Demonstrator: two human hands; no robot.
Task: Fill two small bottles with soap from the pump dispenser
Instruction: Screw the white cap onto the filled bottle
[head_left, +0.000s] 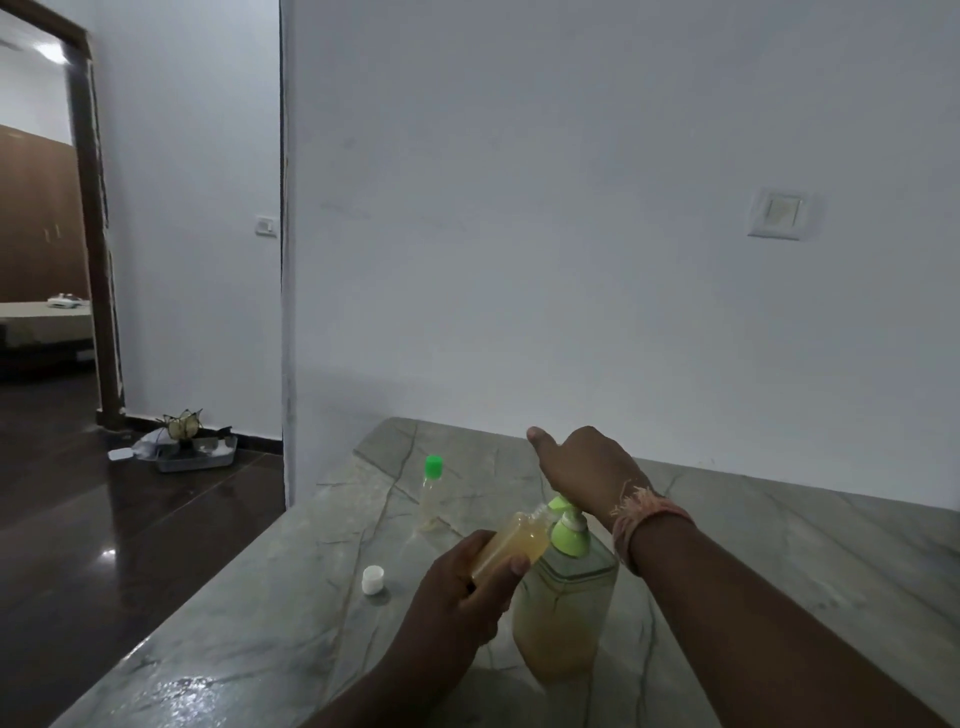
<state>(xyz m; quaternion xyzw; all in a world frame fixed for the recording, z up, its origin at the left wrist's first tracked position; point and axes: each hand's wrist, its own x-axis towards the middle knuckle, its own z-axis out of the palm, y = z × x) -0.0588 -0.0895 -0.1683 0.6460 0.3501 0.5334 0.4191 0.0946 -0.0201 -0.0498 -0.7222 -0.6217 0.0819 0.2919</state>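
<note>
Marble counter (291, 597), white wall (519, 234), doorway (47, 234)

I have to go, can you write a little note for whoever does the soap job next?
Left hand grips the open bottle, tilted with its mouth at the spout, mostly full.
Right hand presses the pump of the dispenser.
White cap lies on the counter.
Green-capped bottle stands behind, looks nearly empty.
Left: top up, cap it, then fill the other.

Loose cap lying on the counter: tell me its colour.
White. The loose cap lies open side up on the grey marble counter, clearest in the head view.
</note>
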